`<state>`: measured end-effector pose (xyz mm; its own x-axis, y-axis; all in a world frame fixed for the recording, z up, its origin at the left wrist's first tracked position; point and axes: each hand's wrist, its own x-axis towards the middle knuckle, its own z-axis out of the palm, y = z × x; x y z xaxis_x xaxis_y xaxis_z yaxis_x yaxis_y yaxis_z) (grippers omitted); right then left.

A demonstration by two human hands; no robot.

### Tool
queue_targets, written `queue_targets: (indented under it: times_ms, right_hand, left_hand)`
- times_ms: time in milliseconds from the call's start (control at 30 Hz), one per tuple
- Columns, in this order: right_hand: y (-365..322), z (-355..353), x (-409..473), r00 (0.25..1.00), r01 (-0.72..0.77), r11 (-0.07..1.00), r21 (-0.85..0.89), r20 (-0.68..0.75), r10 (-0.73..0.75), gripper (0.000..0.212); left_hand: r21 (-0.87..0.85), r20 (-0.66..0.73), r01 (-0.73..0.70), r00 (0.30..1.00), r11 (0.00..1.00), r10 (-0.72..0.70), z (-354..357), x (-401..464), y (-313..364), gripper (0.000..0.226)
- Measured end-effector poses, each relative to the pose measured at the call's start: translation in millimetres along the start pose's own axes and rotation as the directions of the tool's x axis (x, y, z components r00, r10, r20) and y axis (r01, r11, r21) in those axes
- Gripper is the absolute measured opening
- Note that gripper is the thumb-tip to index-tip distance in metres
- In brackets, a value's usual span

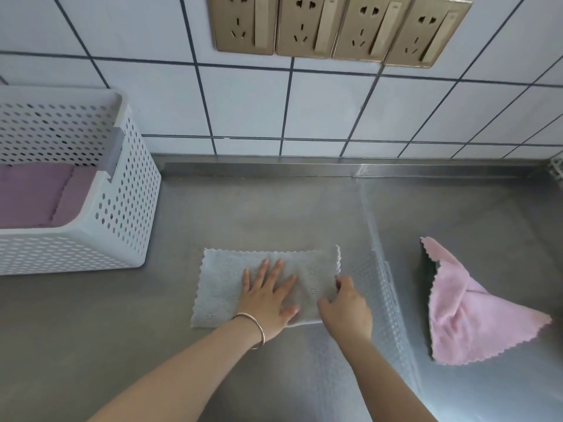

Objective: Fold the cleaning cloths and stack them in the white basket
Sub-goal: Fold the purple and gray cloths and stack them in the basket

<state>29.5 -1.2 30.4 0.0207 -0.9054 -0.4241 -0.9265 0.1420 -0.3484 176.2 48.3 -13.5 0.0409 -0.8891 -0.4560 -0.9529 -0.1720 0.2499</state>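
Cloth first: the grey rectangular microfibre cleaning cloth with zigzag-cut edges (pixel 259 284) lies flat on the brushed steel counter (pixel 274 214) right under my palms, looking already doubled once. My left hand (pixel 268 296) rests on its middle with fingers straight and spread, pressing it down; my right hand (pixel 345 303) is just beside it at the cloth's right edge, fingers curled and pinching that edge. I judge the cloth light, soft and limp, with no stiffness to hold a crease, so it wants pinning with one palm while the other carries an edge over, and the steel beneath may let it slide. Best hold is at the corners or along the short edge, as my right hand has it. Well off beyond my right hand lies the crumpled pink microfibre cloth (pixel 469 312), unfolded, equally floppy; I would take it by two corners. Away past my left hand stands the white perforated plastic basket (pixel 122 208), with a folded purple cloth (pixel 33 196) lying flat inside.
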Motion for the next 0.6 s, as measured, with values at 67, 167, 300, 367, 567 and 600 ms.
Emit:
queue_targets:
  times_ms: [67,167,300,367,567,600]
  right_hand:
    - [-8.6,4.3,-13.9,0.981,0.148,0.988,-0.035,-0.121,-0.151,0.030]
    - [-24.4,16.7,-26.6,0.899,0.358,0.934,-0.007,-0.269,-0.347,0.026]
    - [-40.7,32.5,-31.5,0.779,0.534,0.840,-0.094,-0.331,-0.532,0.046]
    - [-45.3,38.3,-32.6,0.750,0.574,0.814,-0.095,-0.339,-0.568,0.055]
    - [-49.4,48.0,-31.2,0.483,0.840,0.539,-0.070,-0.355,-0.800,0.033]
    - [-48.8,50.5,-30.3,0.458,0.859,0.507,-0.063,-0.344,-0.819,0.030]
  left_hand:
    - [-0.366,-0.127,0.027,0.989,0.930,-0.078,-20.7,-2.0,7.7,0.050]
    - [-0.808,-0.247,-0.007,0.912,0.589,-0.328,-52.9,-10.2,18.7,0.018]
    - [-0.825,-0.272,0.000,0.877,0.566,-0.396,-70.0,-15.7,16.1,0.006]
    - [-0.821,-0.245,0.053,0.867,0.569,-0.434,-71.2,-16.4,10.3,0.005]
    - [-0.788,-0.297,0.085,0.815,0.610,-0.498,-73.0,-25.6,-9.6,0.007]
    - [-0.776,-0.320,0.086,0.799,0.624,-0.509,-72.9,-28.7,-15.3,0.008]
